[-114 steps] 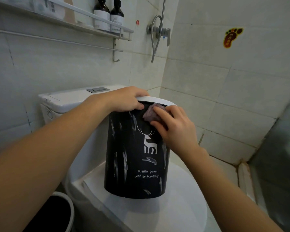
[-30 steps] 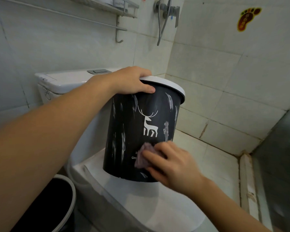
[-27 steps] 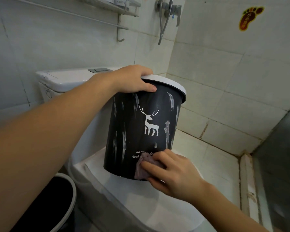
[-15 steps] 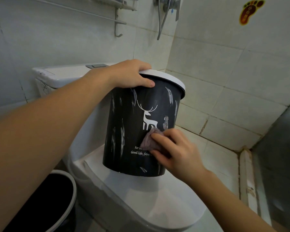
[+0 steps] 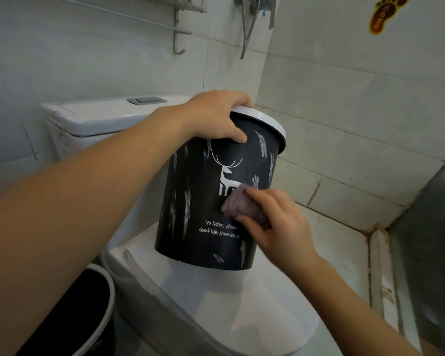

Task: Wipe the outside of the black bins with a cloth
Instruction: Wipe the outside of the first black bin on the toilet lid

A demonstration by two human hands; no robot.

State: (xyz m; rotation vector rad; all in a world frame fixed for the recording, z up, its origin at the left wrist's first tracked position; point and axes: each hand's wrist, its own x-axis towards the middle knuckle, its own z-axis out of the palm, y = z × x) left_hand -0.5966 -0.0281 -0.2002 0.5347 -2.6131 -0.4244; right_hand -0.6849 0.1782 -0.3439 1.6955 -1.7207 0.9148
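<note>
Two hands busy: my left hand (image 5: 216,116) grips the black bin (image 5: 198,201) rim on the toilet lid (image 5: 242,317), right hand (image 5: 275,222) presses the purple cloth (image 5: 238,205) against its side.

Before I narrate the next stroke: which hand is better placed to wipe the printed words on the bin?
The right hand: it presses the cloth on the black bin just above the words. The left hand grips the rim.
</note>
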